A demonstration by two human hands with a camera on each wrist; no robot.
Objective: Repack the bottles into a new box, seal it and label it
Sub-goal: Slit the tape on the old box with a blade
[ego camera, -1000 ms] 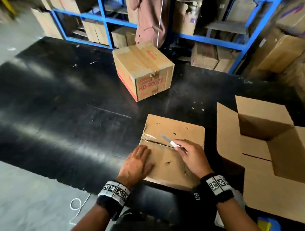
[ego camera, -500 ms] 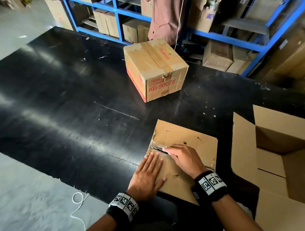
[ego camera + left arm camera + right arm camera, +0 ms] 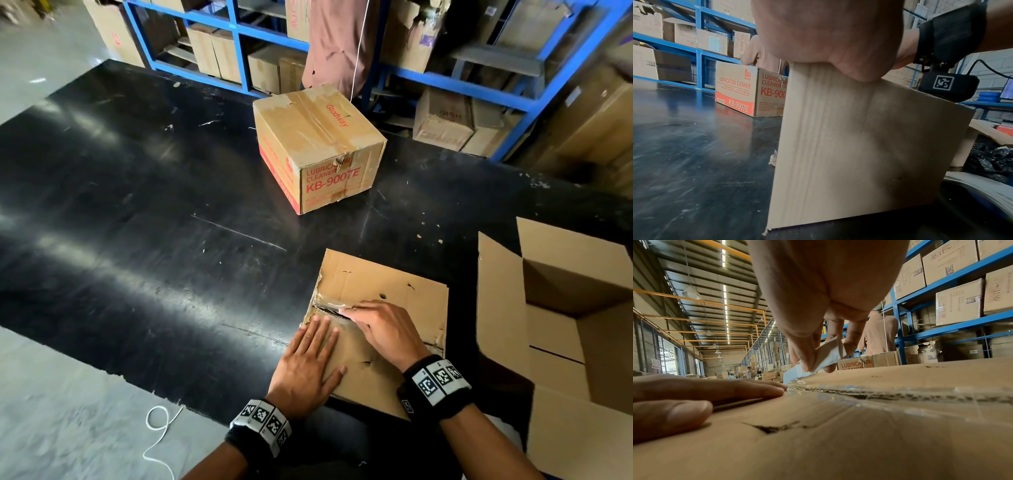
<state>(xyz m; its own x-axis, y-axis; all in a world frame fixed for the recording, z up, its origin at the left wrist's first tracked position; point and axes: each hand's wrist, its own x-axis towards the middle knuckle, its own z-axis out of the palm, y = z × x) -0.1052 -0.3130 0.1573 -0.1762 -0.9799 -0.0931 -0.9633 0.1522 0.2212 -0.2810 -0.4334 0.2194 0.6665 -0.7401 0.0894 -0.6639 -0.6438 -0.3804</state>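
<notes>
A worn cardboard box (image 3: 394, 284) stands at the near edge of the black table (image 3: 137, 240), its top seam (image 3: 879, 394) covered in clear tape and partly split. My left hand (image 3: 308, 363) lies flat on the box top with straight fingers (image 3: 705, 391), just left of the seam. My right hand (image 3: 380, 325) pinches a small white cutter (image 3: 818, 363), whose tip touches the tape near the seam's left end. To the right is a new box (image 3: 565, 308), open and empty. No bottles are in view.
A sealed box marked KB-9007E (image 3: 318, 144) sits farther back on the table. Blue shelving (image 3: 239, 31) full of cartons runs behind it, and a person in a brown shirt (image 3: 337, 41) is there. A white cord (image 3: 159, 431) lies on the floor at the near left.
My right hand has drawn the cutter left along the taped seam, from its middle to near its left end. My left hand slid a little forward on the box top.
</notes>
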